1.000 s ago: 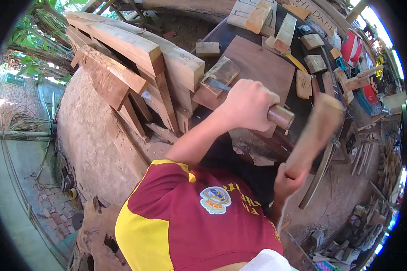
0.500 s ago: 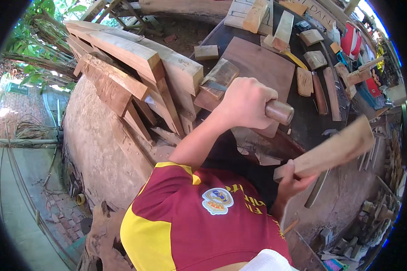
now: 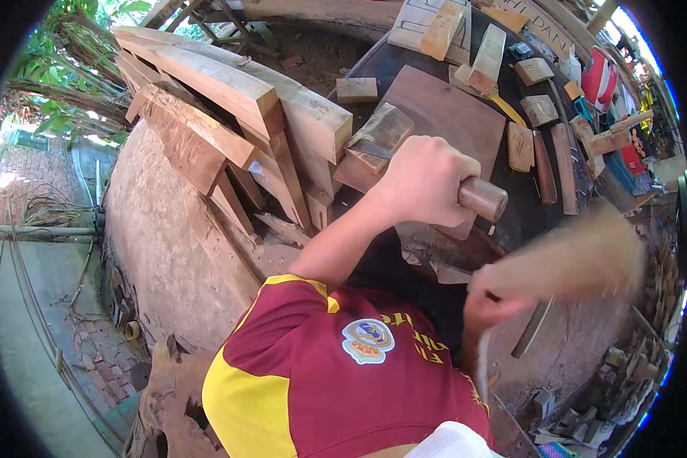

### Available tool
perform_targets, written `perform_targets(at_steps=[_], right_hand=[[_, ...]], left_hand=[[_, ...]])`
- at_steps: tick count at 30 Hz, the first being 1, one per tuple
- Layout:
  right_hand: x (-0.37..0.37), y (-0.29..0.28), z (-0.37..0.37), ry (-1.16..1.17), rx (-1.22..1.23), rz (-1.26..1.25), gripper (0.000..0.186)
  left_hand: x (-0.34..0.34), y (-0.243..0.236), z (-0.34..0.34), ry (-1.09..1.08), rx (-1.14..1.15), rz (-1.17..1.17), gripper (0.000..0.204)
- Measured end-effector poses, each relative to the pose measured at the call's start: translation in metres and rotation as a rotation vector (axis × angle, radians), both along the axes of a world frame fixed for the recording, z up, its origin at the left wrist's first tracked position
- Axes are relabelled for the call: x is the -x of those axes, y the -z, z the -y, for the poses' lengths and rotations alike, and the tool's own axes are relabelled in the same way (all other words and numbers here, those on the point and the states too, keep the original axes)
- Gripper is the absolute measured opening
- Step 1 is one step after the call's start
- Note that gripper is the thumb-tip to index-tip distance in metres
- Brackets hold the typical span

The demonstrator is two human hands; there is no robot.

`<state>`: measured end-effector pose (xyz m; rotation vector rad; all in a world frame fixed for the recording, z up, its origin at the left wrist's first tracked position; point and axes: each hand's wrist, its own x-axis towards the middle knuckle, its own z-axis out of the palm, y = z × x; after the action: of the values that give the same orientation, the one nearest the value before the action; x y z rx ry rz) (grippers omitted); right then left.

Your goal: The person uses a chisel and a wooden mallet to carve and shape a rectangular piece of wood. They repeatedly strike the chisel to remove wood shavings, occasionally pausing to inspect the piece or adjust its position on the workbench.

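Observation:
My left hand (image 3: 427,177) is closed in a fist around a chisel (image 3: 484,200). The round butt of its wooden handle sticks out to the right of the fist. On the other side, its grey metal blade reaches onto a small wooden block (image 3: 389,126); the fist partly hides where they meet. Lower right, my right hand (image 3: 492,301) grips the narrow end of a broad wooden mallet (image 3: 580,256). The mallet's wide end is smeared by motion, apart from the chisel butt. Under the block lies a flat brown board (image 3: 454,114).
Long pale timbers (image 3: 305,111) lean in a stack at the left. Tools with wooden handles, such as one (image 3: 543,168), and several wood offcuts (image 3: 540,111) lie on the dark tabletop at right. A red and white object (image 3: 599,80) is farther back. Wood scraps (image 3: 588,424) cover the lower right floor.
The mallet in my right hand has swung and now blurs more, its wide end slightly lower and farther right. My left hand keeps its grip on the chisel; the whole view has shifted slightly.

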<state>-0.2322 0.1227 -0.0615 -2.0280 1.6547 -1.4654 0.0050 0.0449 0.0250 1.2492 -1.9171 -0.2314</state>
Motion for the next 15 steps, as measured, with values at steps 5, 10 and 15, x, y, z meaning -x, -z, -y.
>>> perform_targets(at_steps=[5,10,15], right_hand=[[0.039,0.020,0.016,-0.109,0.023,-0.200,0.074],[0.037,0.026,-0.001,0.166,-0.085,0.198,0.084],[0.031,0.030,-0.014,0.143,-0.312,0.454,0.081]], left_hand=[[0.012,0.017,0.001,-0.024,-0.058,0.122,0.019],[0.026,0.025,0.000,0.016,-0.143,0.295,0.020],[0.034,0.026,-0.005,0.053,-0.114,0.300,0.019]])
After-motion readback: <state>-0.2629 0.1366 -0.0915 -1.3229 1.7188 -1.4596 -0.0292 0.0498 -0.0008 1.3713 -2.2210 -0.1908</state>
